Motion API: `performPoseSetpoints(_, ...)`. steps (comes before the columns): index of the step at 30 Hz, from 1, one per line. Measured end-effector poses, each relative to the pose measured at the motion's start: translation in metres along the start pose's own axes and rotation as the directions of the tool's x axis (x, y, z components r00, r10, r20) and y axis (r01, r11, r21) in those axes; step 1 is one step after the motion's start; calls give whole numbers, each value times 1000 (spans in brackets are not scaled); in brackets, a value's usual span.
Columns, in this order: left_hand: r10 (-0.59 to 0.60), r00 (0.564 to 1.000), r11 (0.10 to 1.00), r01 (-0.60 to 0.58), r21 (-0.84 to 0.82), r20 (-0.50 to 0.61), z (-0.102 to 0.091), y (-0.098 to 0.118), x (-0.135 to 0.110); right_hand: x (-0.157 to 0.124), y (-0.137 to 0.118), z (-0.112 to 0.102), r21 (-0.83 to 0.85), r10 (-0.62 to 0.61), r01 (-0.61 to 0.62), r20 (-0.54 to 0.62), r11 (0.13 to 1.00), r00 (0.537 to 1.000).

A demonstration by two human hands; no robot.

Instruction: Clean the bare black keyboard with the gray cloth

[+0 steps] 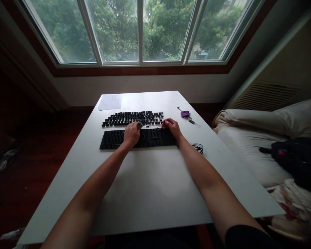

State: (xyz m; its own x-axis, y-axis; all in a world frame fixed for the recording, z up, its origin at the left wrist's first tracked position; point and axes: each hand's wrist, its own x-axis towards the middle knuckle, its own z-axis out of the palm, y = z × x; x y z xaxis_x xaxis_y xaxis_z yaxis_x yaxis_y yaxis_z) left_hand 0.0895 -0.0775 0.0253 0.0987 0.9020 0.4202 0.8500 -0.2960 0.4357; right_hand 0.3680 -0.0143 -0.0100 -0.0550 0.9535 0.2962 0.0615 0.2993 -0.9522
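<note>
A long black keyboard base (159, 138) lies across the white table in front of me, its keycaps off as far as I can make out. My left hand (131, 134) is over its middle, closed round a small grey-brown, round-ended thing (139, 125) whose kind is unclear. At the base's far right edge, my right hand (172, 128) is closed in a pinch. A tiny reddish bit shows at those fingertips, too small to name. Loose black keycaps (124, 118) stand in rows just behind the base, a few of them close to my right fingertips.
On the white table (145, 193), a paper sheet (110, 102) lies at the far left. A purple cloth (185, 113) and thin tools (192, 121) lie at the right. A coiled black cable (197, 148) sits beside the base. A sofa (248, 138) stands to the right.
</note>
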Motion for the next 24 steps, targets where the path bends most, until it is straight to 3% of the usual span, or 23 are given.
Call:
performPoseSetpoints(2,3,995,997,-12,81,105,18,9,-7,-1,-1,-1,-4,0,0,-1,1000,1000)
performPoseSetpoints(5,74,985,989,-92,112,155,42,25,-16,-1,-1,-1,-24,-5,5,-15,1000,1000)
performPoseSetpoints(10,76,977,993,-93,78,198,58,46,-16,1,4,-5,-22,-28,28,-38,999,999)
performPoseSetpoints(13,133,960,991,-131,-22,247,54,54,-19,1,5,-8,-23,-29,28,-38,999,999)
performPoseSetpoints(16,259,907,951,-179,-251,332,41,61,-29,1,5,-9,-28,-25,24,-35,999,999)
performPoseSetpoints(18,330,868,869,-127,-478,371,28,65,-35,1,5,-9,-22,-25,25,-29,999,999)
performPoseSetpoints(20,390,838,722,-20,-691,382,14,66,-38,1,4,-9,-10,-19,19,-19,1000,1000)
performPoseSetpoints(22,368,871,613,36,-789,325,4,61,-38,2,4,-8,-5,-4,4,-11,1000,1000)
performPoseSetpoints(24,230,939,617,62,-785,255,-1,49,-34,3,1,-8,-27,8,-9,-13,1000,1000)
